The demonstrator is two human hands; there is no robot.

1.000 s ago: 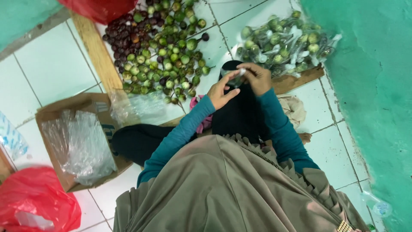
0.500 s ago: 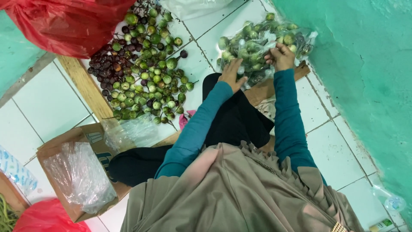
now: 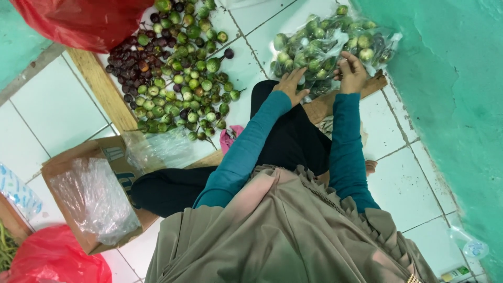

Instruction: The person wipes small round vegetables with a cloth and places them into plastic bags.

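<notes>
The person sits on a white tiled floor [image 3: 57, 105] with both arms in teal sleeves stretched forward to a heap of clear plastic bags [image 3: 325, 44] filled with small green fruits, lying at the top of the view beside the green wall [image 3: 450, 105]. The left hand [image 3: 290, 85] rests at the near edge of the bags with its fingers spread and slightly curled, touching the plastic; whether it has a grip on anything cannot be told. The right hand [image 3: 350, 73] lies on the bags just to the right, its fingers bent and pinching at the plastic of one bag. The two hands are near each other, with a fold of bag between them.

To the left, well apart from the hands, a loose pile of green and dark purple fruits [image 3: 178, 73] lies spread on the floor beside a wooden plank [image 3: 102, 89]. A red plastic bag [image 3: 84, 21] lies above this pile. Nearer the person, at the lower left, a cardboard box [image 3: 63, 162] holds crumpled clear plastic [image 3: 94, 199], and another red bag [image 3: 52, 259] lies in the bottom corner
</notes>
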